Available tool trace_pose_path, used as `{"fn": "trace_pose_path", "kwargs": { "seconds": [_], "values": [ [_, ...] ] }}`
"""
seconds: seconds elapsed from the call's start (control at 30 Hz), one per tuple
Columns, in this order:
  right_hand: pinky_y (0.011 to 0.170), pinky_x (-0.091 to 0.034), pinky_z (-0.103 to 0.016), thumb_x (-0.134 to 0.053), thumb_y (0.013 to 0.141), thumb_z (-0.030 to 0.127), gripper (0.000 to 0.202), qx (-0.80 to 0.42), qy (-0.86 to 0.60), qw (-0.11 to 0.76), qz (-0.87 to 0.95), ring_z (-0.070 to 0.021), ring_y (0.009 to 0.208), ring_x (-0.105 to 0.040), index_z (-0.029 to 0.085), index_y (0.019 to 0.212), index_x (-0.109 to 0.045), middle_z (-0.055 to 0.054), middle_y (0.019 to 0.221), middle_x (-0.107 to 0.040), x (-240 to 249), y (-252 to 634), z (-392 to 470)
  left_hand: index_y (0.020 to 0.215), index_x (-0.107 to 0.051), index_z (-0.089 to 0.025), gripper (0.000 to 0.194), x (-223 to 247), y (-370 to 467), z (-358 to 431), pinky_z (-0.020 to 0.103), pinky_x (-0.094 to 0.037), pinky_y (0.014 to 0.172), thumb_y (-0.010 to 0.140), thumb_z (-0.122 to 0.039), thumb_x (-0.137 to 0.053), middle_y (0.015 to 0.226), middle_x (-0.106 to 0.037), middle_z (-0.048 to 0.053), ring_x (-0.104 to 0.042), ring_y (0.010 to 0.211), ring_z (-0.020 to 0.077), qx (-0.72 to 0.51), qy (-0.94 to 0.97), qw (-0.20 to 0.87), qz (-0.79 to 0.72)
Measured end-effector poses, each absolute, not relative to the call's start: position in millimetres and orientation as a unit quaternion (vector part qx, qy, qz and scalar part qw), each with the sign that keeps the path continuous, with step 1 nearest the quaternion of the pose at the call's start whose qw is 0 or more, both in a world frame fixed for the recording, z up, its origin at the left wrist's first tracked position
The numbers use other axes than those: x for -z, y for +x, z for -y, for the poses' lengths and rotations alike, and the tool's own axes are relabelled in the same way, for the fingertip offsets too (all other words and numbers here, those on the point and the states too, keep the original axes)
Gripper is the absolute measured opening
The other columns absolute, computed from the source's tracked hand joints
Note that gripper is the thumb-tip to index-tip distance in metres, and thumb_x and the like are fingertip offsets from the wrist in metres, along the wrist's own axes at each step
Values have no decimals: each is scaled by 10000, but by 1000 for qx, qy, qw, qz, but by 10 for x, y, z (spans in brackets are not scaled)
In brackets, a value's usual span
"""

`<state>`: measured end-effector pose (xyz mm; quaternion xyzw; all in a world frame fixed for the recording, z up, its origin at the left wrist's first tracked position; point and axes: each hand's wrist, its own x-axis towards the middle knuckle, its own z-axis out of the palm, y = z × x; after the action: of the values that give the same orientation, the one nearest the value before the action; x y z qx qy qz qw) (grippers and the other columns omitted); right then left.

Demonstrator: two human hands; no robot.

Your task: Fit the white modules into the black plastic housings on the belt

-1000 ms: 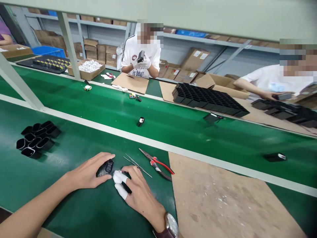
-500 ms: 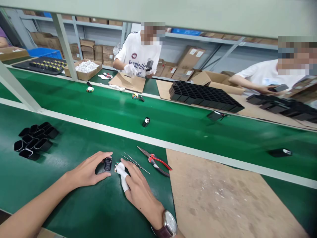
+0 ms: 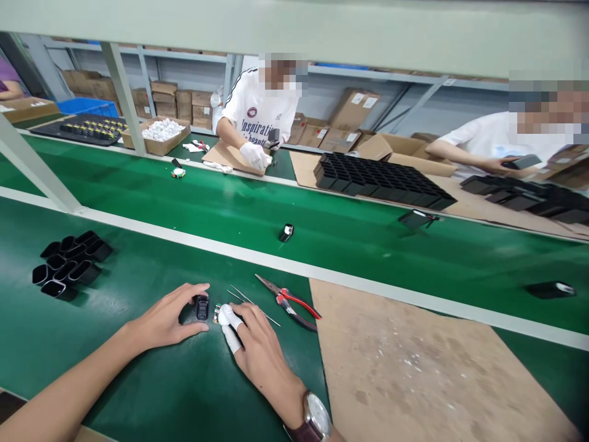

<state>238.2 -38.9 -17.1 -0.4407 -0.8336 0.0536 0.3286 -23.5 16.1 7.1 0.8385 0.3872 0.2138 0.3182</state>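
Observation:
A small black plastic case [image 3: 202, 308] stands between the thumb and index finger of my left hand [image 3: 168, 320], which curve around its two ends. My right hand [image 3: 257, 344], with white finger covers on thumb and index finger, pinches a small circuit board [image 3: 216, 314]. The board has coloured parts and faces the case across a narrow gap; the covered fingers hide much of it. Metal tweezers [image 3: 253, 305] lie just beyond my right fingers. Pliers with red and black handles [image 3: 288, 301] rest right of the tweezers.
Several open black housings [image 3: 71, 264] stand at left. A cardboard sheet [image 3: 414, 368] covers the bench at right. Beyond a white rail [image 3: 207, 247], a green belt [image 3: 221, 209] carries black housings [image 3: 286, 232] and a small board [image 3: 178, 173]. Two co-workers sit opposite, near a black tray [image 3: 381, 181].
Parts on the belt have shifted right. A co-worker's gloved hand has lowered to the belt's edge, and the yellow-marked board there no longer shows. My hands hold nearly the same pose.

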Motion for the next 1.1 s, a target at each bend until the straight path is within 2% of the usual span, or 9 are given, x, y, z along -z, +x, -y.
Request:
{"fn": "trace_pose_path", "kwargs": {
  "seconds": [0.2, 0.47, 0.63, 0.7, 0.77, 0.83, 0.93, 1.03, 1.1],
  "values": [
    [932, -601, -498, -555, 1007, 102, 448, -119, -445, 430, 776, -280, 1099, -630, 212, 1436, -496, -121, 1179, -647, -2, 2331, 426, 1624, -274, -341, 822, -37, -230, -135, 500, -525, 1138, 955, -310, -751, 1467, -591, 108, -601, 1344, 289, -210, 847, 312, -377],
    [924, -582, -474, -585, 952, 17, 565, -99, -405, 460, 784, -278, 1122, -606, 226, 1470, -499, -140, 1236, -592, -94, 2304, 499, 1605, -315, -345, 792, 50, -152, -113, 447, -587, 962, 957, -385, -768, 1213, -662, 68, -665, 1089, 264, -248, 848, 253, -394],
    [932, -587, -488, -575, 975, 34, 583, -92, -416, 467, 775, -279, 1124, -614, 229, 1512, -460, -141, 1221, -612, -29, 2324, 469, 1640, -255, -347, 1069, -76, -229, -173, 394, -594, 918, 799, -384, -915, 1410, -568, 110, -652, 1059, 242, -208, 837, 333, -382],
    [950, -589, -501, -567, 986, 51, 610, -92, -425, 467, 770, -281, 1129, -624, 235, 1549, -419, -142, 1221, -621, -28, 2325, 474, 1554, -424, -322, 883, -134, -246, -195, 376, -589, 896, 811, -332, -901, 1321, -619, 88, -651, 986, 218, -184, 838, 360, -367],
    [951, -596, -496, -563, 993, 62, 614, -94, -431, 468, 766, -278, 1124, -637, 249, 1558, -410, -138, 1223, -627, -36, 2324, 483, 1343, -614, -278, 495, -163, -235, -199, 372, -576, 902, 893, -296, -819, 1161, -673, 60, -651, 956, 212, -178, 841, 364, -359],
    [945, -606, -485, -569, 994, 68, 611, -95, -431, 471, 763, -274, 1114, -650, 251, 1556, -414, -135, 1220, -630, -47, 2324, 493, 1269, -643, -256, 327, -163, -200, -179, 389, -561, 959, 957, -268, -736, 1155, -676, 71, -649, 1045, 230, -197, 845, 357, -347],
    [949, -617, -472, -577, 999, 83, 595, -93, -437, 470, 762, -272, 1123, -661, 241, 1551, -421, -135, 1222, -636, -51, 2325, 502, 1464, -507, -278, 589, -127, -138, -121, 419, -551, 1024, 935, -296, -767, 1348, -600, 120, -612, 1191, 265, -222, 848, 350, -331],
    [966, -629, -458, -570, 1021, 129, 559, -102, -455, 462, 755, -276, 1180, -659, 242, 1547, -419, -143, 1270, -629, -28, 2318, 507, 1527, -420, -307, 840, -82, -89, -71, 399, -596, 919, 833, -413, -881, 1304, -590, 105, -649, 1042, 246, -226, 837, 356, -349],
    [982, -633, -450, -561, 1036, 158, 545, -127, -469, 463, 741, -273, 1210, -654, 240, 1552, -405, -153, 1318, -607, 3, 2306, 509, 1515, -425, -308, 841, -62, -66, -57, 381, -602, 876, 824, -437, -887, 1219, -611, 76, -656, 968, 227, -224, 833, 355, -361]
  ]
}}
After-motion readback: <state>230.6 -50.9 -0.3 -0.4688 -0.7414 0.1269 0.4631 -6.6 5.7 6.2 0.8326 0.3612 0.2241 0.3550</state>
